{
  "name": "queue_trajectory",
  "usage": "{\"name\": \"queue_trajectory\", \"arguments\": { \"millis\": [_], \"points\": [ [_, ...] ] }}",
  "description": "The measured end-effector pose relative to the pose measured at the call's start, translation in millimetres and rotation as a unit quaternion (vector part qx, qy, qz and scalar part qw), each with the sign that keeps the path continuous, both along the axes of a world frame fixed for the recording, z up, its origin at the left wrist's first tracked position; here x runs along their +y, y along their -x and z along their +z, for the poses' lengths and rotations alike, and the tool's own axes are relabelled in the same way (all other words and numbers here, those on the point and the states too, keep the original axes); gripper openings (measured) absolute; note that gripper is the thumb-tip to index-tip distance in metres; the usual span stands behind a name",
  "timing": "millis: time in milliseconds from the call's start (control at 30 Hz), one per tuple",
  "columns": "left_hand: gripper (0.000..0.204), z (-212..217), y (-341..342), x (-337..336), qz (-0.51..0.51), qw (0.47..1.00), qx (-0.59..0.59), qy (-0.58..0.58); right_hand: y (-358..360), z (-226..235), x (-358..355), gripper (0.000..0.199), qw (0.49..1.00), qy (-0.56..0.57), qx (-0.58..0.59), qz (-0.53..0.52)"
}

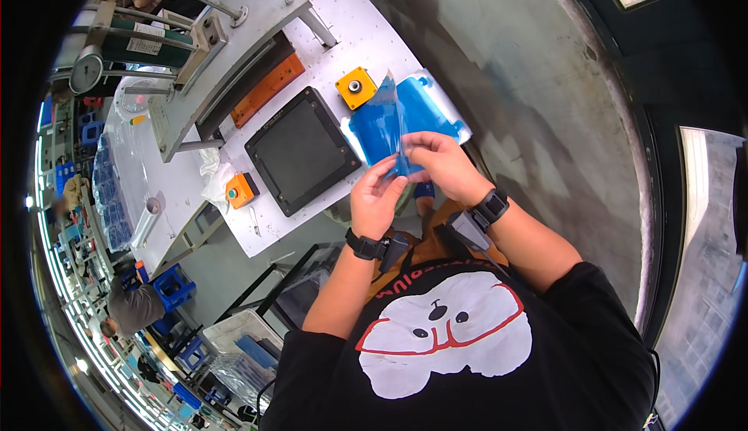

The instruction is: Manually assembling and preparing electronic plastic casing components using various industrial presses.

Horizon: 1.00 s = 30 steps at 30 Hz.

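Blue stools [173,287] and crates sit at the far left edge beside a seated co-worker [132,305] in a grey top, with rows of shelving curving away behind. Nearer, a roll of clear film [148,219] lies on the white table [358,34], just beside a pile of clear bags filled with blue pieces [115,197]. Above it stands a grey metal machine [226,49] with a round gauge [86,69] at its left end and an orange block [267,88] under its frame. On the table next comes a small orange box with a dark button [241,190], touching a crumpled white cloth [214,178], and then a square black tray [302,151] lying flat. A yellow box with a metal button [356,87] sits just beyond the tray's far corner. The left hand [375,197] is raised over the table's near edge, fingers half curled, its fingertips pinching the lower edge of a thin clear-blue plastic sleeve [393,131]. The right hand [438,162] meets it from the other side, fingers closed on the same sleeve, so the two hands hold it between them, close together. The sleeve stands up from the hands, in front of a blue plastic part [425,112] that lies on a white sheet at the table's right corner. Both wrists wear black bands with small devices [386,248]. To the right there is grey concrete floor [545,80].
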<state>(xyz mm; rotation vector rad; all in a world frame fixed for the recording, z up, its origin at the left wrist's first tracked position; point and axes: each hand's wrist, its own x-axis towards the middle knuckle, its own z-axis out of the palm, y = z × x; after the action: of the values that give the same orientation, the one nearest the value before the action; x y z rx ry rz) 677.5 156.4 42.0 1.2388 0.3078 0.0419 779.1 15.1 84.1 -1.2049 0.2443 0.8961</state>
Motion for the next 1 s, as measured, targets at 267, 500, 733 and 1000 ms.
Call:
{"name": "queue_trajectory", "arguments": {
  "millis": [267, 500, 733, 1000],
  "points": [
    [0.043, 7.7, -3.1, -9.3, 0.014, 0.997, 0.007, -0.071, 2.0, 2.2, 2.5, 0.037, 0.995, 0.058, -0.075, 0.032],
    [0.019, 4.9, -4.4, -9.0, 0.066, 0.994, 0.018, -0.089, 1.4, -4.1, 1.8, 0.032, 0.994, 0.081, -0.063, 0.025],
    [0.009, 5.4, -10.2, -6.1, 0.144, 0.984, 0.089, 0.049, 2.3, -2.5, -5.0, 0.037, 0.998, -0.003, 0.043, -0.036],
    [0.009, 3.3, -17.5, -24.2, 0.109, 0.993, 0.034, -0.041, 9.0, -2.2, -10.7, 0.042, 0.995, 0.050, -0.072, 0.046]
  ]
}}
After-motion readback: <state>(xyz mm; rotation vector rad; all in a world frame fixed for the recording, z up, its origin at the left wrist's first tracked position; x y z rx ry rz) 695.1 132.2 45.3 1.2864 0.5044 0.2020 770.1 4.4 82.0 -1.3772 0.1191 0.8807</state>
